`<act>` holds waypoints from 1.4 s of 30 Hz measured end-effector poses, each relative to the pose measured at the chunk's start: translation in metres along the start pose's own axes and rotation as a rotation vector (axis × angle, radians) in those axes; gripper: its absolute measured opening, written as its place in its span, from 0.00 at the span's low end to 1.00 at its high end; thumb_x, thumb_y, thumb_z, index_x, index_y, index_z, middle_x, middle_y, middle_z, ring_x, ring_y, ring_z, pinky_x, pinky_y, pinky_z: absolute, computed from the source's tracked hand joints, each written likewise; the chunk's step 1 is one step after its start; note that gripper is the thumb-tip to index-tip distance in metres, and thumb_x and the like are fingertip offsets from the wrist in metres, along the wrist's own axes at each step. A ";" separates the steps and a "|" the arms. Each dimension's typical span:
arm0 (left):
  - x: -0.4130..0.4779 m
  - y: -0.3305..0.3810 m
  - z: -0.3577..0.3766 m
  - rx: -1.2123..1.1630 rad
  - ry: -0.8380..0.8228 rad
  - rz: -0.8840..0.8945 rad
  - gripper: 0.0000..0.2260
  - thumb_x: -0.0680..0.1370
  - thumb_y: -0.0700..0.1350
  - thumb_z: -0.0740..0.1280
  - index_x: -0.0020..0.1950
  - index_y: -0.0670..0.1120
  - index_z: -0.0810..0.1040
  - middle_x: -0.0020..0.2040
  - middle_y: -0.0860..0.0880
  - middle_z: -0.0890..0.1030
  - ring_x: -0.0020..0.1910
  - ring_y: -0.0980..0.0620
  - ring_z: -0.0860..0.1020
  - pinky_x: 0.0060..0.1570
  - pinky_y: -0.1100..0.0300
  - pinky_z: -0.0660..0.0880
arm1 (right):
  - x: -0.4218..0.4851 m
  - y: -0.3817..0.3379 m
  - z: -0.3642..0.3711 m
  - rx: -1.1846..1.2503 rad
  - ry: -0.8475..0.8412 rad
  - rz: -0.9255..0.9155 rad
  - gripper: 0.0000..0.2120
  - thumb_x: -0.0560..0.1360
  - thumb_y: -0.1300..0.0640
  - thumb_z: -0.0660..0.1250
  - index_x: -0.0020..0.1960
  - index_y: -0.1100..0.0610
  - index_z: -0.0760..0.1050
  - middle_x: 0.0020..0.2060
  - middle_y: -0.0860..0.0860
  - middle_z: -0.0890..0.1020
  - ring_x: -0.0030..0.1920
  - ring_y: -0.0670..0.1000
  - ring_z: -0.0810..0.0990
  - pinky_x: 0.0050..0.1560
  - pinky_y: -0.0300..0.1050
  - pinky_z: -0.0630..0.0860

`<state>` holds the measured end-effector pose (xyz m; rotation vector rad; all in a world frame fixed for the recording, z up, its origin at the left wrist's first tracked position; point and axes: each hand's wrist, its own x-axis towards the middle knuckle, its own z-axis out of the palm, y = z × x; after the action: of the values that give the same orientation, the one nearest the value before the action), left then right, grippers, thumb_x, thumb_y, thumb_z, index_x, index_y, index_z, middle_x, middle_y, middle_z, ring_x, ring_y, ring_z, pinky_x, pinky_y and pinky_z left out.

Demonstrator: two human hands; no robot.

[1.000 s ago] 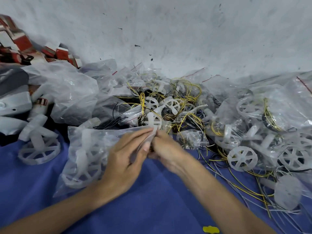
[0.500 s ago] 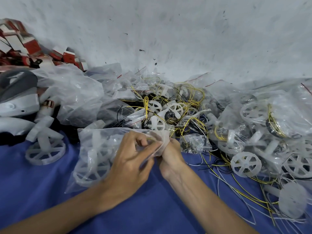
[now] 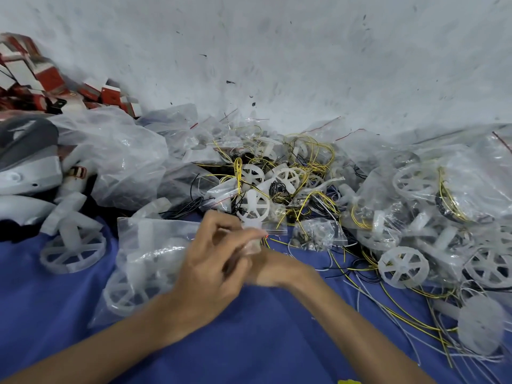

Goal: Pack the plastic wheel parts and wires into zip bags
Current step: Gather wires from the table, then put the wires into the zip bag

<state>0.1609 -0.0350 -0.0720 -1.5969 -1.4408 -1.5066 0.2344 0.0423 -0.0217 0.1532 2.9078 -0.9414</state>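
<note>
– Fingers (image 3: 243, 235) of the left hand (image 3: 210, 267) are curling in and pinching the top edge of the bag (image 3: 149, 245).
– What is the right hand (image 3: 277, 268) doing?
– It is sitting just behind the left one. Its fingers are hiding, so I cannot tell if they are pinching too.
– Where is the bag lying?
– It is lying on the blue cloth (image 3: 69, 314), just left of the hands. White wheels (image 3: 124, 295) are showing through it.
– So which step is going on?
– I think the zip (image 3: 273, 231) is getting pressed closed. The parts are already sitting inside.
– What is coming next?
– I am guessing the pinch needs to be sliding along the whole strip, so no gap is left. Then the bag is going aside and a new one is getting filled.
– Is much waiting?
– Yes. Loose wheels and yellow wires (image 3: 313, 159) are piling up behind the hands, and one wheel (image 3: 403, 267) is lying near on the right. Other full bags (image 3: 471, 176) are resting there too.
</note>
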 end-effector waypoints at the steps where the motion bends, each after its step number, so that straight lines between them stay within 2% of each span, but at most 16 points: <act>1: 0.002 -0.001 -0.001 0.010 0.020 -0.041 0.10 0.72 0.38 0.62 0.52 0.46 0.74 0.47 0.50 0.68 0.43 0.60 0.68 0.48 0.75 0.66 | -0.007 0.016 -0.005 -0.032 0.040 -0.016 0.14 0.74 0.71 0.59 0.36 0.55 0.67 0.33 0.49 0.71 0.33 0.46 0.71 0.34 0.27 0.69; 5: 0.006 -0.005 -0.004 0.084 -0.096 -0.185 0.08 0.72 0.45 0.61 0.40 0.41 0.73 0.36 0.54 0.69 0.34 0.58 0.66 0.36 0.65 0.66 | 0.000 0.022 0.009 0.040 0.201 0.016 0.08 0.70 0.76 0.60 0.38 0.65 0.73 0.37 0.51 0.75 0.40 0.50 0.75 0.37 0.34 0.69; 9: 0.008 0.005 -0.003 0.104 -0.153 -0.026 0.11 0.74 0.42 0.61 0.33 0.38 0.73 0.31 0.48 0.70 0.31 0.50 0.67 0.33 0.57 0.65 | -0.011 0.012 0.012 0.132 0.152 0.024 0.19 0.74 0.75 0.59 0.36 0.51 0.65 0.31 0.38 0.67 0.27 0.27 0.69 0.31 0.17 0.64; 11: 0.007 0.008 -0.002 0.083 -0.136 0.027 0.11 0.74 0.41 0.61 0.32 0.37 0.71 0.30 0.46 0.69 0.31 0.48 0.66 0.32 0.56 0.65 | -0.013 0.004 0.015 0.072 0.121 -0.059 0.11 0.78 0.72 0.54 0.52 0.63 0.73 0.43 0.43 0.71 0.35 0.20 0.67 0.43 0.11 0.55; 13: 0.006 0.005 -0.002 0.047 -0.094 0.038 0.08 0.74 0.40 0.60 0.35 0.39 0.70 0.30 0.45 0.70 0.30 0.46 0.68 0.30 0.52 0.66 | -0.003 0.004 0.014 -0.077 0.139 -0.019 0.17 0.80 0.69 0.44 0.67 0.71 0.60 0.63 0.61 0.70 0.59 0.31 0.68 0.64 0.24 0.48; 15: 0.006 -0.002 -0.003 -0.009 -0.043 0.024 0.06 0.74 0.40 0.61 0.38 0.44 0.67 0.30 0.44 0.71 0.29 0.46 0.69 0.29 0.51 0.66 | 0.010 0.003 0.017 -0.413 0.057 -0.028 0.21 0.79 0.66 0.38 0.70 0.67 0.55 0.71 0.63 0.60 0.71 0.53 0.57 0.69 0.40 0.50; 18: 0.008 -0.009 -0.005 -0.040 -0.011 -0.030 0.09 0.78 0.45 0.60 0.38 0.46 0.67 0.31 0.46 0.72 0.30 0.50 0.68 0.31 0.57 0.65 | 0.024 0.000 0.018 -0.541 0.117 -0.145 0.09 0.77 0.68 0.56 0.51 0.63 0.73 0.61 0.68 0.71 0.65 0.61 0.66 0.62 0.44 0.60; 19: 0.008 -0.010 -0.005 -0.044 -0.008 -0.060 0.10 0.78 0.46 0.60 0.38 0.45 0.67 0.31 0.47 0.72 0.30 0.51 0.68 0.31 0.58 0.66 | 0.025 0.000 0.019 -0.594 0.159 -0.136 0.06 0.75 0.66 0.60 0.42 0.59 0.73 0.57 0.63 0.75 0.62 0.59 0.69 0.60 0.45 0.63; 21: 0.010 -0.012 -0.004 -0.052 0.006 -0.114 0.11 0.78 0.46 0.59 0.36 0.44 0.68 0.32 0.56 0.71 0.30 0.59 0.67 0.32 0.64 0.66 | 0.019 0.002 0.019 -0.511 0.147 -0.045 0.05 0.74 0.63 0.60 0.40 0.56 0.71 0.51 0.53 0.79 0.56 0.51 0.74 0.56 0.34 0.66; 23: 0.011 -0.011 -0.004 -0.066 0.016 -0.137 0.11 0.78 0.45 0.59 0.35 0.45 0.67 0.32 0.57 0.67 0.31 0.64 0.66 0.34 0.72 0.64 | 0.020 0.009 0.019 -0.254 0.176 -0.039 0.13 0.73 0.71 0.59 0.33 0.57 0.70 0.35 0.48 0.79 0.42 0.45 0.76 0.47 0.25 0.68; 27: 0.007 -0.010 -0.005 -0.072 -0.020 -0.142 0.11 0.77 0.45 0.59 0.35 0.46 0.67 0.32 0.56 0.68 0.30 0.63 0.67 0.32 0.70 0.64 | 0.019 0.013 0.003 0.006 0.154 0.042 0.06 0.71 0.74 0.59 0.45 0.73 0.75 0.44 0.65 0.78 0.44 0.55 0.74 0.47 0.43 0.72; 29: 0.004 -0.012 -0.005 -0.049 -0.043 -0.164 0.13 0.77 0.46 0.59 0.34 0.42 0.70 0.30 0.54 0.71 0.29 0.58 0.68 0.31 0.64 0.65 | 0.011 0.014 -0.010 0.055 0.102 -0.009 0.08 0.70 0.77 0.58 0.40 0.70 0.75 0.35 0.58 0.76 0.37 0.47 0.73 0.37 0.32 0.70; 32: 0.003 -0.014 -0.002 0.034 -0.077 -0.172 0.14 0.77 0.48 0.60 0.35 0.41 0.73 0.30 0.52 0.72 0.30 0.55 0.68 0.31 0.63 0.66 | -0.005 0.027 -0.031 0.077 -0.077 0.058 0.13 0.75 0.73 0.58 0.55 0.67 0.77 0.41 0.46 0.77 0.36 0.34 0.72 0.39 0.18 0.65; 35: 0.002 -0.015 0.001 0.129 -0.150 -0.200 0.16 0.77 0.52 0.59 0.34 0.44 0.74 0.30 0.53 0.72 0.30 0.54 0.68 0.32 0.62 0.66 | -0.020 0.045 -0.052 0.284 -0.117 0.095 0.11 0.77 0.67 0.62 0.53 0.57 0.79 0.42 0.43 0.82 0.38 0.36 0.79 0.41 0.26 0.73; 39: -0.001 -0.017 0.000 0.208 -0.216 -0.219 0.17 0.76 0.55 0.59 0.33 0.46 0.71 0.28 0.55 0.66 0.27 0.52 0.67 0.29 0.57 0.68 | -0.033 0.093 -0.082 0.299 0.422 0.297 0.05 0.75 0.61 0.67 0.50 0.57 0.80 0.38 0.50 0.84 0.30 0.43 0.80 0.28 0.31 0.72; 42: 0.000 -0.015 0.000 0.247 -0.226 -0.208 0.15 0.75 0.55 0.59 0.33 0.48 0.70 0.28 0.55 0.63 0.26 0.51 0.66 0.27 0.56 0.70 | -0.039 0.144 -0.096 0.150 1.007 0.478 0.11 0.72 0.65 0.69 0.54 0.61 0.80 0.47 0.54 0.84 0.43 0.46 0.81 0.45 0.35 0.76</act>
<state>0.1470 -0.0303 -0.0769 -1.5408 -1.8884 -1.2246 0.2857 0.2121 -0.0230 1.6798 3.2590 -1.2147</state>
